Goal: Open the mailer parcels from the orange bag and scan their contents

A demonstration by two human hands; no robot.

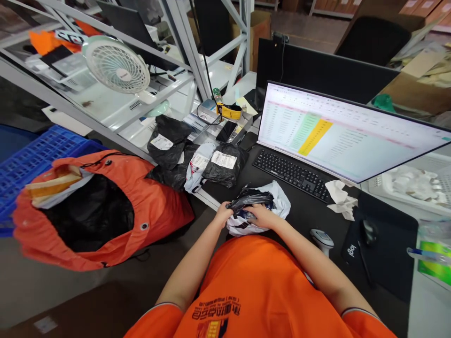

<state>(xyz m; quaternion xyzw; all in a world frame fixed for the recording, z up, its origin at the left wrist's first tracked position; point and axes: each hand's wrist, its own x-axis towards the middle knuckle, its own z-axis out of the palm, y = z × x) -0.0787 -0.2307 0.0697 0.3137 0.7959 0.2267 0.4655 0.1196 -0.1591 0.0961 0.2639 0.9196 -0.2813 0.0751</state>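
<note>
My left hand (223, 213) and my right hand (260, 216) both grip a crumpled parcel bag (278, 199), white outside with a dark glossy part between my fingers, held at the near edge of the black desk (299, 216). Just beyond it lie several black parcel bags (225, 165) with white labels and one white bag (198, 169). A black keyboard (291, 171) sits to the right of them, under a wide monitor (348, 131) showing a spreadsheet.
A large orange sack (151, 202) stands open at my left, next to a blue crate (31, 155). A white fan (116, 63) sits on the metal shelf. A barcode scanner (321, 239), crumpled tissue (341, 199), mouse (368, 231) and phone (227, 130) lie on the desk.
</note>
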